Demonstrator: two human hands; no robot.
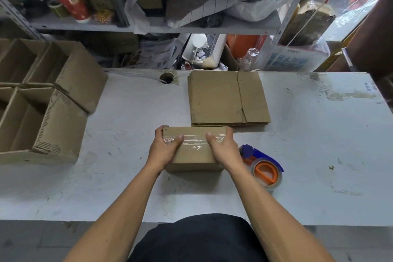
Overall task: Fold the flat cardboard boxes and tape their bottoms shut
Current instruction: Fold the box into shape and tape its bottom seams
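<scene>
Two bare hands hold a small folded cardboard box point(194, 149) on a scuffed white surface point(308, 134), seen from above by a head-worn camera. Left hand point(164, 148) grips the box's left end, right hand point(222, 147) grips its right end; on each, the fingers point(160, 132) curl over the far top edge and the thumb lies flat on top. Between the two thumbs a strip of clear tape point(193, 141) runs along the seam on the box's upward face, wrinkled where the hands cover it. Just right of the right hand's fingers, a blue and orange tape dispenser point(262, 165) lies on the surface, close to the wrist. Beyond the fingertips, just past the box, lies a stack of flat cardboard boxes point(228, 98). Well to the left of the left hand's fingers, several open assembled boxes point(42, 100) are grouped at the surface's edge. Cluttered metal shelves point(148, 25) stand behind the surface.
</scene>
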